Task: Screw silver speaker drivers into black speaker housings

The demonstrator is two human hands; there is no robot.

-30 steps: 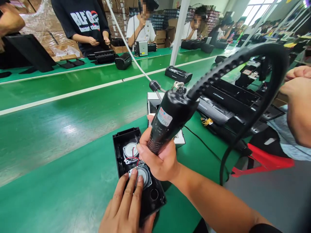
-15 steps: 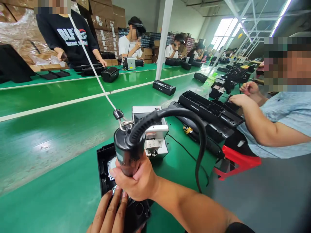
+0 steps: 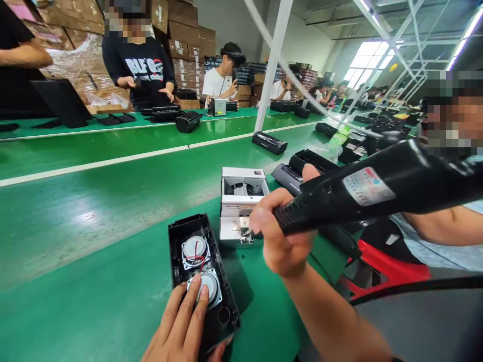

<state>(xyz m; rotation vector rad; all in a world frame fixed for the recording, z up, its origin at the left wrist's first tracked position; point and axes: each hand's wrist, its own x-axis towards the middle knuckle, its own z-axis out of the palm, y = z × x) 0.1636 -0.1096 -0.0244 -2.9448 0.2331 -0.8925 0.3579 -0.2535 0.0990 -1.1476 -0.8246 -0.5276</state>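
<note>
Our open left hand [image 3: 177,322] presses the lower of two round silver speakers [image 3: 207,287] in one black plastic casing [image 3: 175,251]; our right hand [image 3: 283,231] grips one black electric screwdriver [image 3: 370,188] tightly.

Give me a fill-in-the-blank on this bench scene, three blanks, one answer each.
The left hand presses the ____ of the two speakers in the black housing.
Held in the right hand, the screwdriver has a white ____ on its barrel.
The plastic stool by the co-worker in the blue shirt is ____.

Missing words: lower; label; red.
</note>
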